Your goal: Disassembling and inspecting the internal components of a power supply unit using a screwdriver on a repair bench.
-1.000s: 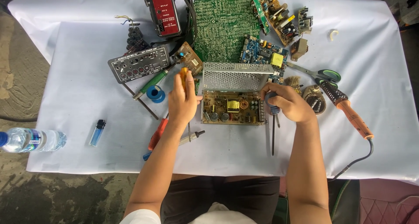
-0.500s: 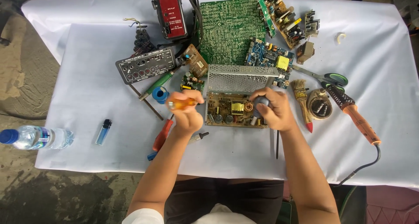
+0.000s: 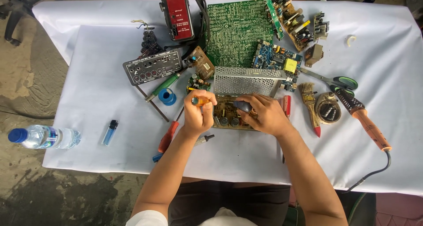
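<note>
My left hand [image 3: 197, 116] is closed around a small orange-handled screwdriver [image 3: 199, 101], held at the left end of an open power supply board [image 3: 225, 119]. My right hand [image 3: 265, 115] grips a dark blue tool handle [image 3: 243, 106] over the middle of that board. The two hands are close together and hide most of the board. A perforated metal cover [image 3: 245, 80] lies just behind the board, touching it.
On the white cloth lie a large green circuit board [image 3: 240, 30], a red device [image 3: 176, 13], a black panel [image 3: 152, 67], a blue solder spool [image 3: 167, 96] and a red screwdriver [image 3: 169, 136]. To the right are a brush [image 3: 309, 106], scissors [image 3: 337, 81] and a soldering iron [image 3: 368, 121]. A bottle [image 3: 43, 137] and a lighter [image 3: 110, 131] lie at the left.
My left hand was flat and open beside the board; it now holds the orange screwdriver. My right hand has moved left from the board's right end to its middle.
</note>
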